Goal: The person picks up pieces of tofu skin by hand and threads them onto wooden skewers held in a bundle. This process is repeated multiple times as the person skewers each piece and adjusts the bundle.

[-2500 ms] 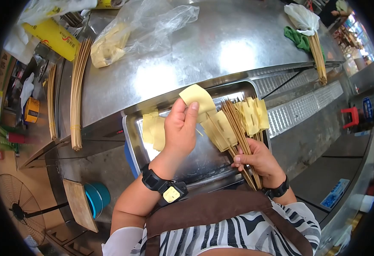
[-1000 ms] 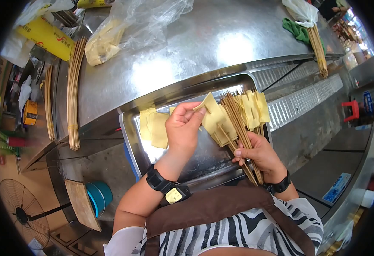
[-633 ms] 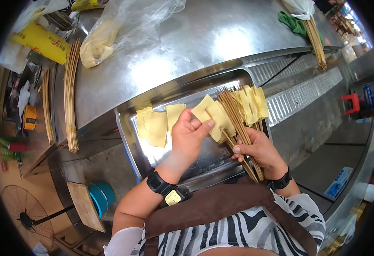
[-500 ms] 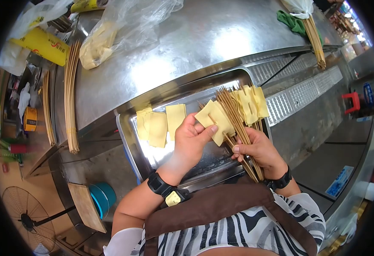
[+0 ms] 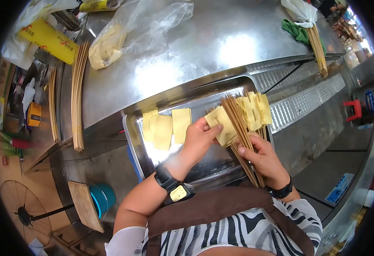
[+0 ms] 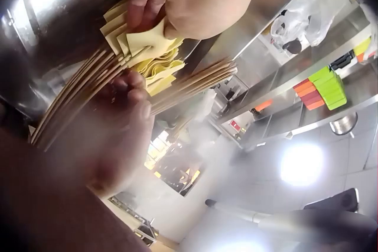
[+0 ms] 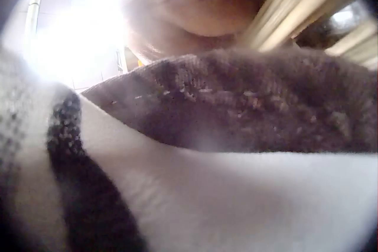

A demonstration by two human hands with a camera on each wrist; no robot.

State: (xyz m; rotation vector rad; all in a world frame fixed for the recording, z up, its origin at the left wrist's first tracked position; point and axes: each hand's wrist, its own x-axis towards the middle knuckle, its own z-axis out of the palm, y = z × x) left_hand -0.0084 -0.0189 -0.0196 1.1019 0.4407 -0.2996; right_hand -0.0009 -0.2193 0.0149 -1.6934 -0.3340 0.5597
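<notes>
In the head view, my left hand (image 5: 199,138) pinches a pale-yellow bean curd sheet (image 5: 216,120) between thumb and fingers. A bamboo skewer pierces it, and further sheets are stacked behind it in the left wrist view. My right hand (image 5: 264,158) grips a bundle of bamboo skewers (image 5: 234,113), with its thumb lying along them. Beyond the bundle are more folded sheets on skewers (image 5: 252,112). Both hands are above a metal tray (image 5: 204,168). Loose bean curd sheets (image 5: 163,132) lie at its left side. An apron and sleeve mostly fill the right wrist view.
Behind the tray is a steel counter (image 5: 187,51) bearing a clear plastic bag (image 5: 110,49) of sheets. Long skewer bundles (image 5: 78,98) lie at left, another bundle (image 5: 317,51) at back right. A blue bucket (image 5: 103,198) and fan (image 5: 22,211) stand lower left.
My left hand has moved right with the sheet. Held free at first, the sheet is now threaded on a skewer and closer to my right hand, which still holds the bundle.
</notes>
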